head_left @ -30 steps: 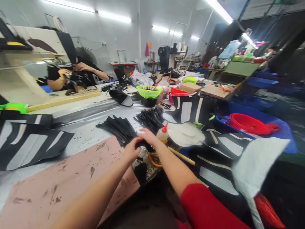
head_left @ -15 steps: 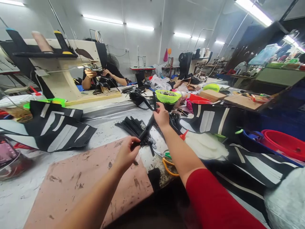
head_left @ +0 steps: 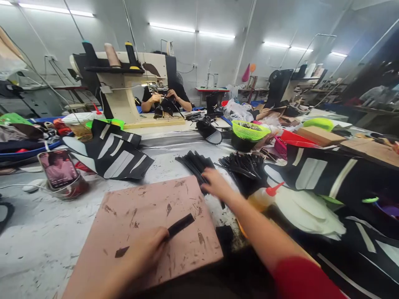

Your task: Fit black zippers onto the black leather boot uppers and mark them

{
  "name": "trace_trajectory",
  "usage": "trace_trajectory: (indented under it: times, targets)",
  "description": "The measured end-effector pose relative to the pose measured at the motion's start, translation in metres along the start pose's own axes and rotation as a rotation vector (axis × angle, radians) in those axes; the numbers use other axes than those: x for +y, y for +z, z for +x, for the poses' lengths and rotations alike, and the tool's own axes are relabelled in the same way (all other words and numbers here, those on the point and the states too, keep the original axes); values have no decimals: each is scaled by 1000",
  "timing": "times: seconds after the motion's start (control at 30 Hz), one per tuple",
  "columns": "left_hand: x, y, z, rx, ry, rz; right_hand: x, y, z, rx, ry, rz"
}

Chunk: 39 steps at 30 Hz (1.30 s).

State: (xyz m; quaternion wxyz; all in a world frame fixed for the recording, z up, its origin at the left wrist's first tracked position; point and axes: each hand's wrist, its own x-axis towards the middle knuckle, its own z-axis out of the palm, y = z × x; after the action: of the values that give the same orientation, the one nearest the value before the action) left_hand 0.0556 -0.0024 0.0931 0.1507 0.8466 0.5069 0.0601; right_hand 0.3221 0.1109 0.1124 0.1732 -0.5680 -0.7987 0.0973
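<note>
My left hand (head_left: 156, 245), a little blurred, is closed on a black strip (head_left: 181, 225). One end of the strip sticks out over the stained pink board (head_left: 124, 216), and a dark end shows on the hand's other side. At a pile of black strips (head_left: 191, 164) beyond the board is my right hand (head_left: 216, 185). Motion smears its fingers, so whether they grip a strip cannot be made out. A second bundle of thin black strips (head_left: 241, 166) lies right of it. Under my right forearm an orange scissor handle (head_left: 241, 229) peeks out, mostly hidden.
A bottle with a red nozzle (head_left: 262, 197) lies beside white cut pieces (head_left: 308, 205). Black panels with white strips (head_left: 121, 153) lie on both sides. A phone (head_left: 59, 168) leans at the left. Behind, a person (head_left: 166, 99) works at a sewing machine (head_left: 121, 91).
My hands have moved apart. The left came down over the pink board with a black strip; the right went from the raised strip to the pile. The view has swung left.
</note>
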Motion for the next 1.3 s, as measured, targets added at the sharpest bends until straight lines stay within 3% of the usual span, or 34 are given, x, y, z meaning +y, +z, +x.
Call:
trace_trajectory:
  times: [0.07,0.1,0.17,0.27,0.37,0.5,0.6,0.67,0.73,0.93,1.13,1.3]
  targets:
    - [-3,17,-1,160,137,-24,-45,23,-27,-176,-223,90]
    - [-4,21,-2,221,198,-29,-64,33,-39,-327,-374,208]
    - [-8,22,-5,243,220,-19,-89,48,-55,-445,-325,316]
    - [-22,7,-16,42,-50,-14,-97,55,-62,-492,-155,358]
    - [-48,-14,-33,-121,-347,-120,-90,58,-63,-526,-140,422]
    - [-81,-30,-66,-155,-473,-173,-93,64,-71,-504,-230,505]
    - [-89,-32,-87,-76,-581,-107,-104,66,-78,-466,-299,303]
    - [-81,-27,-93,21,-616,-31,-110,66,-82,-439,-332,146]
    - [-65,-17,-90,89,-564,26,-113,67,-83,-397,-377,70]
    - [-20,19,-70,134,-252,140,-105,66,-91,-329,-456,97]
    - [-16,33,-69,194,-117,176,-112,71,-88,-130,-413,54]
    - [-15,36,-69,238,-54,177,-144,91,-61,-273,-469,-5]
